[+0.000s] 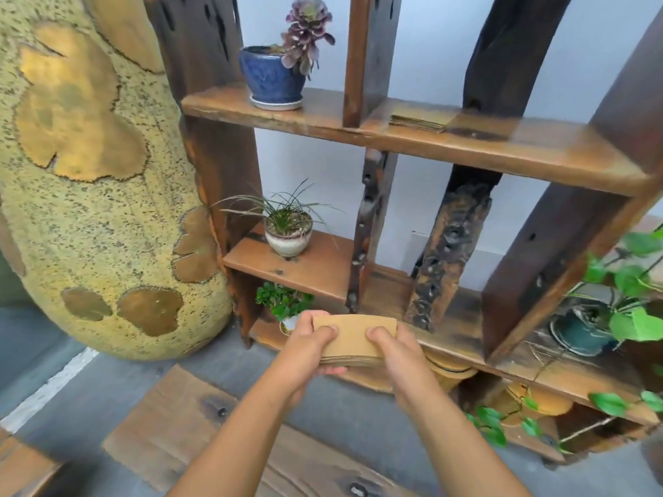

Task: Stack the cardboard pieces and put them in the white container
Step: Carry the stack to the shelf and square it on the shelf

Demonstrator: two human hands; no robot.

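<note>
A stack of tan cardboard pieces (pixel 353 335) is held flat in front of me, low before the wooden shelf unit. My left hand (pixel 308 347) grips its left end, thumb on top and fingers beneath. My right hand (pixel 396 347) grips its right end the same way. A second pile of cardboard pieces (pixel 419 121) lies on the upper shelf (pixel 502 148), right of the middle post. No white container is in view that I can make out.
A blue pot with a purple succulent (pixel 274 78) stands on the upper shelf. A grassy plant in a pale pot (pixel 288 233) sits one level down, a small leafy plant (pixel 283 299) below it. A huge speckled vase (pixel 89 174) fills the left. Vines (pixel 631 317) trail at right.
</note>
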